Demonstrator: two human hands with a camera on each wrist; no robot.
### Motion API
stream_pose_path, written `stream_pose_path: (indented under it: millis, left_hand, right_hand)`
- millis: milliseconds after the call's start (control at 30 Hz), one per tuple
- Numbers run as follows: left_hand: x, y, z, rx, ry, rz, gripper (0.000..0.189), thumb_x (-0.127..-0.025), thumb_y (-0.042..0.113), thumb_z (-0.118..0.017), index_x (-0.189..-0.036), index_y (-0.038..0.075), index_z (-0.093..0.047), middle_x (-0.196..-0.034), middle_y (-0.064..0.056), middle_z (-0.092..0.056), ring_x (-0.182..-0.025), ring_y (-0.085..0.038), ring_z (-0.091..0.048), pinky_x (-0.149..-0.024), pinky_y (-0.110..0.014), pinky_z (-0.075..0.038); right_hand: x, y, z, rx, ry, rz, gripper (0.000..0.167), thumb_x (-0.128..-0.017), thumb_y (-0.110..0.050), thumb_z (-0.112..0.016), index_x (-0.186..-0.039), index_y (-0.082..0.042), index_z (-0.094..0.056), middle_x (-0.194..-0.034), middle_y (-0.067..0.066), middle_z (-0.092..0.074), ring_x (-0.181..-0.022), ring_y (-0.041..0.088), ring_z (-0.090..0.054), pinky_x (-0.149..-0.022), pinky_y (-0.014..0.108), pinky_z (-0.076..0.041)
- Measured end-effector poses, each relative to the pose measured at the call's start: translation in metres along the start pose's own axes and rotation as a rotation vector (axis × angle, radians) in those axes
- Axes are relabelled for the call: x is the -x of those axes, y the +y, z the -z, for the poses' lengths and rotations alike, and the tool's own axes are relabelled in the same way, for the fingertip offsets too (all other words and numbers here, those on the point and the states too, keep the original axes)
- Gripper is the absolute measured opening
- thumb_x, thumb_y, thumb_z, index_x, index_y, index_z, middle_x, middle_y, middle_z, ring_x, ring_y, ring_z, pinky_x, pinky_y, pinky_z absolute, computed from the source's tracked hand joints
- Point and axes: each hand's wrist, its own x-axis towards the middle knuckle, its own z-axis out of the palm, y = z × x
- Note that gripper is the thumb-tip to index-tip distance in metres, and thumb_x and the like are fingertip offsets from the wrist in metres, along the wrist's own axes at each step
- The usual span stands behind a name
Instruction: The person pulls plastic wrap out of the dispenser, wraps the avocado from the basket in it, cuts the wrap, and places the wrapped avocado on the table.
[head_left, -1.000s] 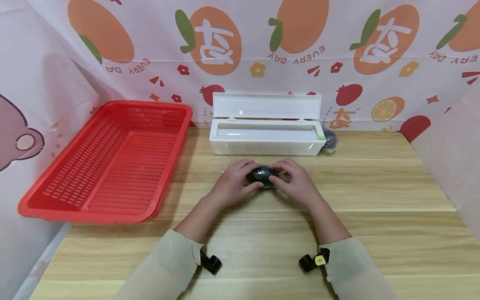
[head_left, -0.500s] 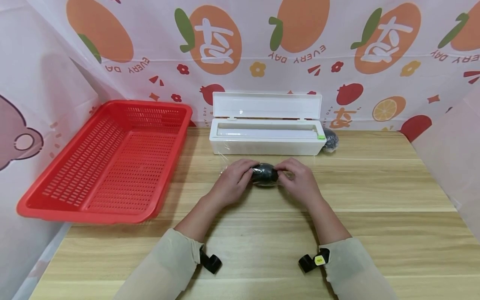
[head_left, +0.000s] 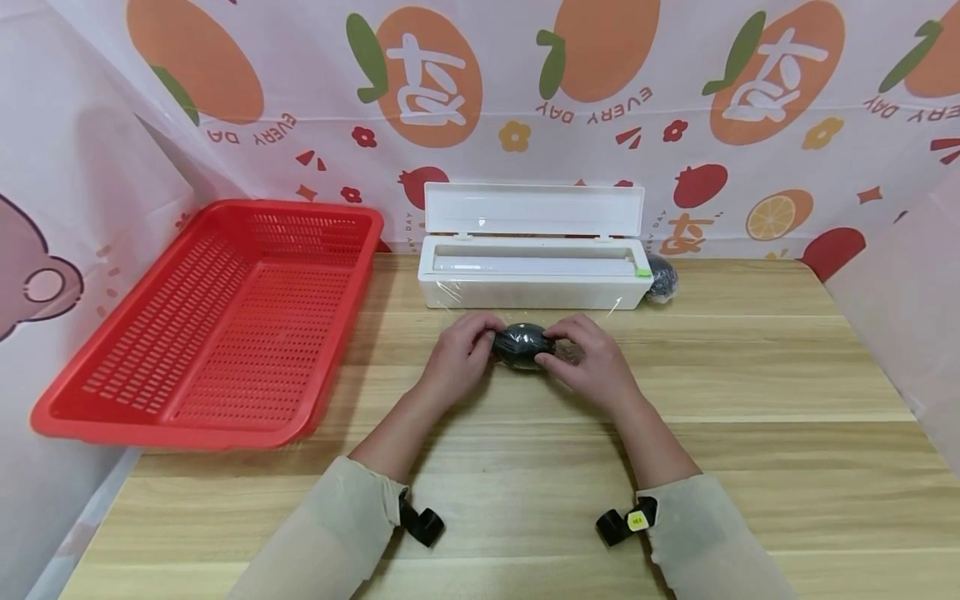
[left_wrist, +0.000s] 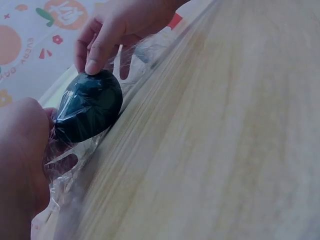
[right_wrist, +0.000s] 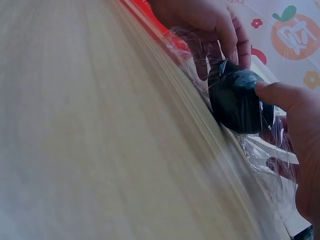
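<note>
A dark, smooth oval object [head_left: 523, 345], its kind unclear, lies on the table with clear cling film [right_wrist: 280, 185] around it. My left hand [head_left: 456, 358] pinches the film at its left end, fingers and thumb drawn together. On the right end, my right hand [head_left: 594, 360] grips the object between thumb and fingers. The right wrist view has the thumb pressing on the dark surface, with loose film bunched below. Just behind the hands stands a white cling film dispenser [head_left: 536, 293], lid up, a roll [head_left: 534, 266] inside. Film reaches from its front toward the object.
A large red plastic basket [head_left: 217, 435] stands at the left. Another dark round object [head_left: 662, 280] in film sits at the dispenser's right end. The wooden table [head_left: 750, 375] ends at a printed fruit-pattern cloth [head_left: 577, 158] behind.
The left hand has shifted slightly left and away, from around the object to its end. The right fingers slid to the right end, then the thumb came back onto the object, which has turned slightly.
</note>
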Motion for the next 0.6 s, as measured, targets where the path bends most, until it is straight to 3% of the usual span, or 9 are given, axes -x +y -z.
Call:
stream_pose_path:
  millis: [200,400,600]
  left_hand:
    - [-0.0006,-0.0026,0.0006,0.083,0.001,0.030,0.027,-0.093,-0.004,-0.053,-0.106,0.009,-0.072,-0.116,-0.004,-0.068,-0.116,-0.018,-0.060,-0.102,-0.037,-0.047]
    - [-0.0002,-0.0035,0.0017,0.060,0.003,0.058,0.037,-0.086,-0.007,-0.051,-0.114,0.009,-0.071,-0.120,-0.005,-0.068,-0.118,-0.020,-0.059,-0.101,-0.040,-0.048]
    - [0.0005,-0.0057,0.0015,0.067,0.028,0.066,0.036,-0.087,-0.005,-0.053,-0.116,0.009,-0.069,-0.117,-0.006,-0.070,-0.107,-0.020,-0.065,-0.091,-0.039,-0.053]
  right_hand:
    - [0.0005,0.0036,-0.0019,-0.036,0.014,-0.013,0.031,-0.081,-0.024,-0.081,-0.107,-0.012,-0.070,-0.109,0.000,-0.066,-0.104,0.017,-0.062,-0.094,0.037,-0.052]
    - [0.0003,0.0050,-0.0028,-0.039,0.029,0.006,0.031,-0.080,-0.021,-0.082,-0.107,-0.011,-0.070,-0.108,0.002,-0.067,-0.104,0.018,-0.062,-0.092,0.037,-0.053]
    - [0.0011,0.0050,-0.0034,-0.044,0.032,0.003,0.030,-0.081,-0.021,-0.082,-0.107,-0.011,-0.070,-0.108,0.002,-0.067,-0.103,0.017,-0.062,-0.091,0.036,-0.052]
